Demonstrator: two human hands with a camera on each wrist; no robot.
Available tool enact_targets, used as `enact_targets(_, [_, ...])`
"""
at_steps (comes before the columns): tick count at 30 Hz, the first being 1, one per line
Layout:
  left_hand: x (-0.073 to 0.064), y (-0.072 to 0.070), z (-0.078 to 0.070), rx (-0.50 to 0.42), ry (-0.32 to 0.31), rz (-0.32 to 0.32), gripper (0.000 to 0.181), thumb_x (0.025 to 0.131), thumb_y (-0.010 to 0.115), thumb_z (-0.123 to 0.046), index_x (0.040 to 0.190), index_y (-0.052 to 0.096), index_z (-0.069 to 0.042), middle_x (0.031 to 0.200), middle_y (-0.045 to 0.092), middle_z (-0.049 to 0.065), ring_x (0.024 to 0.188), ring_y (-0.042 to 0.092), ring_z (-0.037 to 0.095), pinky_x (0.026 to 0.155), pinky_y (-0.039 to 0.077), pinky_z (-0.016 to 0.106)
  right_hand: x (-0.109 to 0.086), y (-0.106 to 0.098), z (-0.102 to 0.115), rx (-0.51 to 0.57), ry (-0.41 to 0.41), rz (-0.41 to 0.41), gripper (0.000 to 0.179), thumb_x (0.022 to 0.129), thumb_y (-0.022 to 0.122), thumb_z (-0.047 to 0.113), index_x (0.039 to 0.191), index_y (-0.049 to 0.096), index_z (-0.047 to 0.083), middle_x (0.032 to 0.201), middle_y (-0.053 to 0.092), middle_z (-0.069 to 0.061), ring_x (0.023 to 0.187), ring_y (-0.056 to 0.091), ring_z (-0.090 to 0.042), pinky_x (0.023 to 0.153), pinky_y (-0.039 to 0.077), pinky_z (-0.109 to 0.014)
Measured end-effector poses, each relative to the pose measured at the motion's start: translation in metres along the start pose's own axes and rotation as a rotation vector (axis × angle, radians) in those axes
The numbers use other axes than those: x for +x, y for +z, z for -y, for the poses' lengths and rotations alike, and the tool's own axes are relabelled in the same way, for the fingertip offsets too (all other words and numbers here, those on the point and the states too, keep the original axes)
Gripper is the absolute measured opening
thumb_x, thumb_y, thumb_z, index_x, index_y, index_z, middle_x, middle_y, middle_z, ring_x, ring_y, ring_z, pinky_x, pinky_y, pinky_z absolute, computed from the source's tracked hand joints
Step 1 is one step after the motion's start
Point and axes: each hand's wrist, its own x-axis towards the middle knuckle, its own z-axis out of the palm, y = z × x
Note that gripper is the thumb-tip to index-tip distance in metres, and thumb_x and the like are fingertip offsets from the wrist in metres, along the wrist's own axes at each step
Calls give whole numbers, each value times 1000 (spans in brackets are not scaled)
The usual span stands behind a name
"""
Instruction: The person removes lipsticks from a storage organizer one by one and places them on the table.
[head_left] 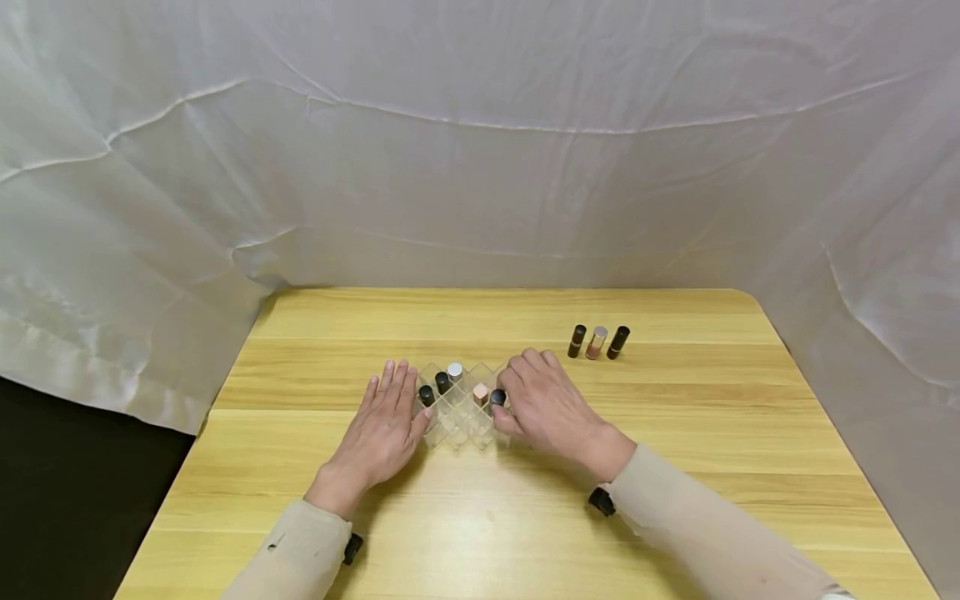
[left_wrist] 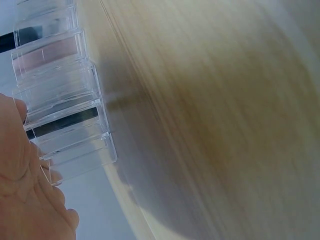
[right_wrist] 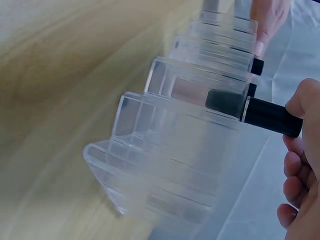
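I get soft, fairly even light on my head view, apparently from above: pale glare sits on the table between the 2 sleeves, with faint shadows beside them. The cloth shows a dull sheen; the lower left falls to near black. My left wrist view looks bluish, the table's grain smeared, a soft shadow beside the tray. On my right wrist view, the tray's nearest part is hazy and blurred.

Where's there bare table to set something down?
Bare wooden table: near stretch between the sleeves; left of the left hand; right of the three lipstick tubes. Crowded: the clear diamond-celled organizer, between left hand and right hand, which pinches a black-capped tube.
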Motion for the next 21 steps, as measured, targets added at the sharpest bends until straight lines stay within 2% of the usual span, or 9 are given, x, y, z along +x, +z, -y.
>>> enact_targets(12, [0, -1, 0, 0, -2, 3, 74, 114, 34, -47, 167, 17, 1, 175, 13, 20, 164, 5, 34, 134, 6, 53, 6, -26, -7, 40, 34, -71, 28, 95, 60, 34, 96, 67, 7, 92, 63, -4, 85, 51, -24, 75, 40, -37])
enact_targets(21, [-1, 0, -1, -2, -3, 4, 74, 114, 34, -47, 167, 18, 1, 176, 13, 19, 164, 6, 34, 134, 7, 53, 0, -40, -32, 23, 54, -120, 25, 92, 62, 29, 93, 66, 4, 89, 62, -7, 82, 51, -29, 73, 39, -40])
